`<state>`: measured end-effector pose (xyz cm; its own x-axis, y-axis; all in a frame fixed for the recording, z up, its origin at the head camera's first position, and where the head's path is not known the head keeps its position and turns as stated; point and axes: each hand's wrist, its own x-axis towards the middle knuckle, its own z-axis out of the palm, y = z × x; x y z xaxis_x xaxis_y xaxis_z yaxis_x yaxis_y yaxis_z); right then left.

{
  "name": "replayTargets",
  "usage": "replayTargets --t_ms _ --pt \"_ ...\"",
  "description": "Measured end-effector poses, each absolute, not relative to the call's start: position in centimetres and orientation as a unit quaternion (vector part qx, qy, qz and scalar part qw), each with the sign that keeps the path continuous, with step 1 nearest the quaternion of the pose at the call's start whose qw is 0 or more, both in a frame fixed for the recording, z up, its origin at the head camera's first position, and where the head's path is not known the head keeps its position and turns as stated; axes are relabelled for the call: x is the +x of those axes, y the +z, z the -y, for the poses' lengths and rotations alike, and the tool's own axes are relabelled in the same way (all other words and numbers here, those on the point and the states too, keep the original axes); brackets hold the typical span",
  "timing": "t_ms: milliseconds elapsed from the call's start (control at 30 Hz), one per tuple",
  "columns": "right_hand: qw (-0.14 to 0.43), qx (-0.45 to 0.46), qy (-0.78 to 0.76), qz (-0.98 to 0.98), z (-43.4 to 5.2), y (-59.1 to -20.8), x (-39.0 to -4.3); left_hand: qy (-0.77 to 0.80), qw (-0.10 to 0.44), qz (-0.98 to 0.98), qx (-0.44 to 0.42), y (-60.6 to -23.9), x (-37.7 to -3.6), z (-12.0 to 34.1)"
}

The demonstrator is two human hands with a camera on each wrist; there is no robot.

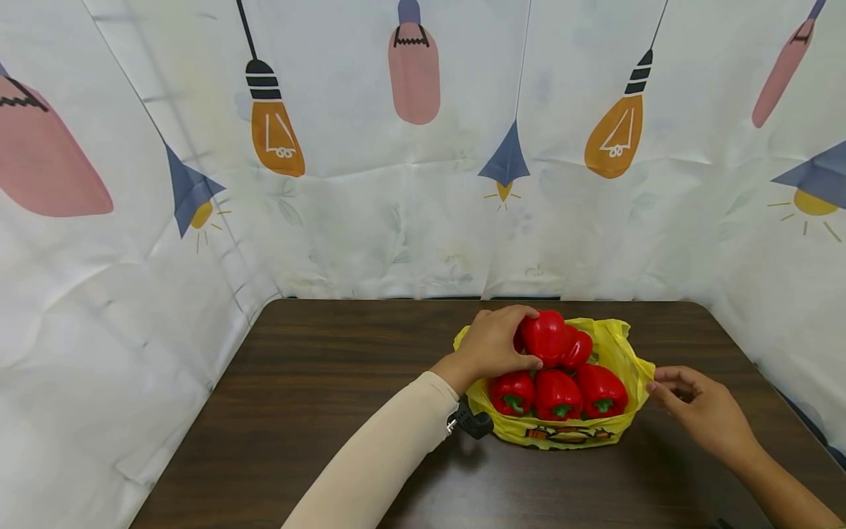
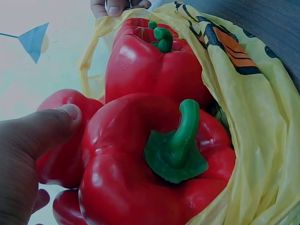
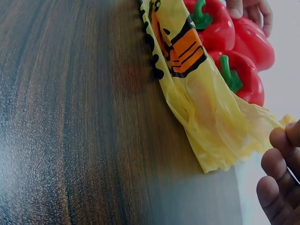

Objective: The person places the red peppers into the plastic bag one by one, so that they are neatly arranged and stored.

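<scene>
- Head view: a yellow bag (image 1: 621, 364) lies on the dark worktop (image 1: 317, 389), right of centre, with red peppers heaped in its open mouth. The left hand (image 1: 492, 345) curls over the top pepper (image 1: 545, 336) at the far side of the heap, thumb and fingers wrapped round it. The right hand (image 1: 694, 400) is at the bag's right edge, fingers bent toward the plastic; whether it pinches the film I cannot tell here.
- Count here: five peppers show, three in the near row and two on top; one bag.
- Left wrist view: the left thumb (image 2: 44, 131) presses on a pepper's side. The skins look glossy and firm, so likely slippery and rigid, best taken round the broad body rather than by the green stem (image 2: 183, 136).
- Right wrist view: the bag (image 3: 206, 112) is thin, crumpled film, soft and light, probably prone to tear or slide under a loaded pull; its loose corner hangs just beside the right hand's fingers (image 3: 276, 164), which are loosely curled with a gap to the film, holding nothing visible.
</scene>
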<state>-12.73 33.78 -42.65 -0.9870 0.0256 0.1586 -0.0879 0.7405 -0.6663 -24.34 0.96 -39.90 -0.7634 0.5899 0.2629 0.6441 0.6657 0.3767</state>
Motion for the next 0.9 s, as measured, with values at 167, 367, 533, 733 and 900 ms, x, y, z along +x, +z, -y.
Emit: replayTargets --t_ms 167,367,533,733,900 --pt "0.075 0.017 0.362 0.929 -33.8 -42.7 -12.7 -0.225 0.059 0.913 -0.335 -39.9 -24.4 -1.2" --pt "0.074 0.019 0.368 0.927 -33.8 -42.7 -12.7 -0.202 0.068 0.916 -0.341 -40.1 -24.5 -1.5" --pt "0.075 0.020 0.370 0.926 -33.7 -42.7 -12.8 -0.186 0.066 0.921 -0.336 -40.2 -24.6 -1.9" --pt "0.076 0.018 0.366 0.927 -33.8 -42.8 -12.8 -0.170 0.065 0.928 -0.325 -40.3 -24.6 -2.2" --pt "0.075 0.016 0.366 0.927 -33.9 -42.8 -12.8 -0.158 0.063 0.932 -0.321 -40.4 -24.7 -2.5"
